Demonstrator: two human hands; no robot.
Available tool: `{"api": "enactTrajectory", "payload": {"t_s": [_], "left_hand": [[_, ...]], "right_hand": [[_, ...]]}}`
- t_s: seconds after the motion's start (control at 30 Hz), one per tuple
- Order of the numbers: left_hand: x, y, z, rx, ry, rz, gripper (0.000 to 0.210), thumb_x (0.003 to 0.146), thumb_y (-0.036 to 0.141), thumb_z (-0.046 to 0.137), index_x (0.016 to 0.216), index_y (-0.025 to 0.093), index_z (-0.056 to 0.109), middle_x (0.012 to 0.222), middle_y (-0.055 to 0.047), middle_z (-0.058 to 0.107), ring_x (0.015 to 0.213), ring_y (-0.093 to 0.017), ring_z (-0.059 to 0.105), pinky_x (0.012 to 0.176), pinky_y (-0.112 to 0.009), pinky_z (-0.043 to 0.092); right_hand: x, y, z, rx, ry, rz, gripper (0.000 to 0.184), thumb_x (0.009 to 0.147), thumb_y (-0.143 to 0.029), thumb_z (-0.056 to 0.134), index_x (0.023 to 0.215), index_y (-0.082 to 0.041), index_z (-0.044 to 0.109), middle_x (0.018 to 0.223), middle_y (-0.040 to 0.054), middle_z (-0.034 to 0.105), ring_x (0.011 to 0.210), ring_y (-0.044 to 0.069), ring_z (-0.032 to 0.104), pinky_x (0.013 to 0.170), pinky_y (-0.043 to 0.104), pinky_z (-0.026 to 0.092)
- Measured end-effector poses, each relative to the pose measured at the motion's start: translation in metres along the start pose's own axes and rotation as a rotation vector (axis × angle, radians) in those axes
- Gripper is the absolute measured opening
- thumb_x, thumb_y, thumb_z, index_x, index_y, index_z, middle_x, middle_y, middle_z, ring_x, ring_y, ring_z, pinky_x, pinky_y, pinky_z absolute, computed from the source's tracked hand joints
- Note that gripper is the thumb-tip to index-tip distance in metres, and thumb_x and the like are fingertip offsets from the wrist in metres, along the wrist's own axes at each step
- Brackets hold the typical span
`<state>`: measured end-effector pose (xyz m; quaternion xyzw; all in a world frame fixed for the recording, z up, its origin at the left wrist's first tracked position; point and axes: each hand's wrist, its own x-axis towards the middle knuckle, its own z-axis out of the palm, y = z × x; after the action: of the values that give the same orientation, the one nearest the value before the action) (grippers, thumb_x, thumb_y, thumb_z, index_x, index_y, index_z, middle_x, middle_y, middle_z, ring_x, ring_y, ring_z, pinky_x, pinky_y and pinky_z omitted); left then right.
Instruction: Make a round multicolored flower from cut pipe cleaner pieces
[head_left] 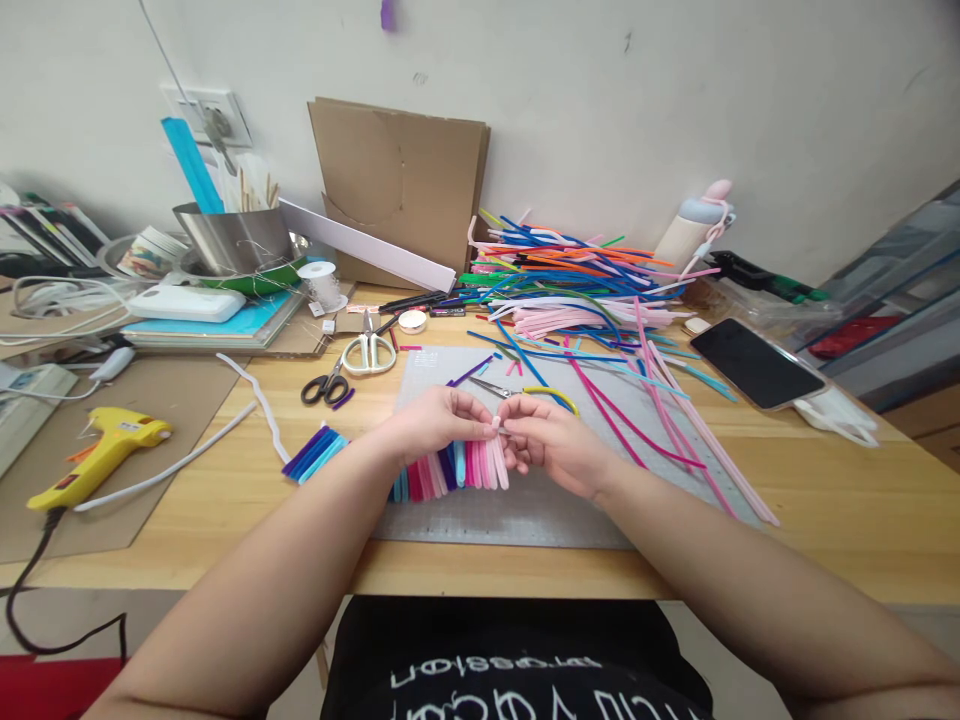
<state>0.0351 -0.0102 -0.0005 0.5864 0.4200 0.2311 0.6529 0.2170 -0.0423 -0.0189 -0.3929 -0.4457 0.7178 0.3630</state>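
Note:
Both hands meet over the grey cutting mat (510, 520), fingertips almost touching. My left hand (442, 418) pinches the top of a pale pink pipe cleaner at the right end of a row of folded pipe cleaners (480, 465). That row hangs in blue, purple, teal and pink, and runs left beneath my left wrist, where a purple and light blue part (315, 455) shows again. My right hand (551, 435) is closed at the same pink pipe cleaner, thumb and forefinger pressed together at its top. Exactly how the top is fastened is hidden by the fingers.
Loose pipe cleaners (577, 270) are heaped at the back. Black scissors (324, 388) and white-handled scissors (369, 350) lie left of the mat; yellow-handled pliers (551, 395) lie behind my hands. A yellow glue gun (101, 455) rests at left, a phone (756, 365) at right.

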Motion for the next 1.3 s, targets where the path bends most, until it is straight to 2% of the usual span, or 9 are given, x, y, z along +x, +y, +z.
{"api": "enactTrajectory", "payload": {"t_s": [0.23, 0.5, 0.6, 0.8, 0.97, 1.03, 1.2, 1.3], "left_hand": [[-0.002, 0.004, 0.003, 0.193, 0.047, 0.037, 0.015, 0.065, 0.023, 0.072, 0.07, 0.012, 0.064, 0.063, 0.001, 0.063, 0.057, -0.009, 0.054, 0.06, -0.023, 0.041], [0.003, -0.005, 0.003, 0.325, -0.001, 0.102, 0.019, 0.067, 0.032, 0.069, 0.074, 0.014, 0.065, 0.069, -0.002, 0.066, 0.061, -0.012, 0.056, 0.06, -0.025, 0.043], [0.002, -0.004, 0.002, 0.298, -0.006, 0.082, 0.022, 0.066, 0.033, 0.07, 0.074, 0.014, 0.065, 0.069, -0.002, 0.066, 0.061, -0.012, 0.056, 0.061, -0.025, 0.042], [-0.002, 0.003, 0.001, 0.111, -0.012, 0.018, 0.019, 0.062, 0.025, 0.073, 0.073, 0.012, 0.065, 0.069, 0.0, 0.065, 0.061, -0.01, 0.054, 0.063, -0.024, 0.04], [-0.004, 0.005, 0.001, 0.036, -0.073, -0.012, 0.017, 0.06, 0.024, 0.075, 0.07, 0.013, 0.066, 0.066, 0.001, 0.063, 0.06, -0.008, 0.05, 0.061, -0.023, 0.037], [-0.005, 0.005, 0.001, 0.022, -0.086, -0.022, 0.017, 0.059, 0.024, 0.075, 0.069, 0.013, 0.067, 0.065, 0.002, 0.062, 0.059, -0.009, 0.05, 0.061, -0.023, 0.037], [-0.004, 0.004, 0.0, 0.019, -0.073, -0.028, 0.018, 0.06, 0.027, 0.075, 0.07, 0.014, 0.067, 0.065, 0.001, 0.062, 0.06, -0.009, 0.049, 0.062, -0.024, 0.036], [-0.003, 0.003, -0.001, 0.015, -0.062, -0.028, 0.019, 0.061, 0.028, 0.074, 0.071, 0.014, 0.066, 0.065, 0.002, 0.061, 0.059, -0.009, 0.048, 0.061, -0.024, 0.035]], "right_hand": [[0.0, -0.002, 0.001, -0.078, -0.046, 0.182, 0.035, 0.083, -0.048, 0.051, 0.076, -0.014, 0.056, 0.06, 0.0043, 0.063, 0.047, 0.01, 0.059, 0.037, 0.015, 0.035], [-0.001, 0.002, 0.002, -0.193, -0.056, 0.215, 0.025, 0.076, -0.039, 0.062, 0.078, -0.018, 0.048, 0.058, 0.0006, 0.062, 0.048, 0.01, 0.059, 0.033, 0.013, 0.03], [-0.001, 0.001, 0.001, -0.191, -0.068, 0.197, 0.024, 0.075, -0.037, 0.062, 0.076, -0.017, 0.048, 0.056, -0.0006, 0.061, 0.047, 0.01, 0.058, 0.034, 0.013, 0.031], [-0.004, -0.007, -0.004, -0.221, -0.178, 0.131, 0.025, 0.076, -0.037, 0.064, 0.08, -0.015, 0.053, 0.061, 0.0013, 0.064, 0.045, 0.006, 0.055, 0.038, 0.014, 0.035], [-0.006, -0.01, -0.007, -0.235, -0.225, 0.148, 0.022, 0.077, -0.034, 0.063, 0.082, -0.014, 0.055, 0.06, -0.0004, 0.061, 0.048, 0.008, 0.056, 0.041, 0.015, 0.035], [-0.005, -0.01, -0.007, -0.262, -0.216, 0.12, 0.021, 0.076, -0.032, 0.064, 0.083, -0.015, 0.055, 0.06, -0.0018, 0.06, 0.049, 0.008, 0.056, 0.041, 0.016, 0.035], [-0.003, -0.006, -0.005, -0.446, -0.112, -0.061, 0.018, 0.076, -0.031, 0.063, 0.078, -0.016, 0.053, 0.062, -0.0024, 0.059, 0.051, 0.008, 0.056, 0.043, 0.018, 0.035], [-0.002, -0.006, -0.004, -0.448, -0.077, -0.089, 0.018, 0.076, -0.032, 0.062, 0.079, -0.017, 0.052, 0.064, -0.0024, 0.059, 0.054, 0.009, 0.057, 0.044, 0.019, 0.035]]}}
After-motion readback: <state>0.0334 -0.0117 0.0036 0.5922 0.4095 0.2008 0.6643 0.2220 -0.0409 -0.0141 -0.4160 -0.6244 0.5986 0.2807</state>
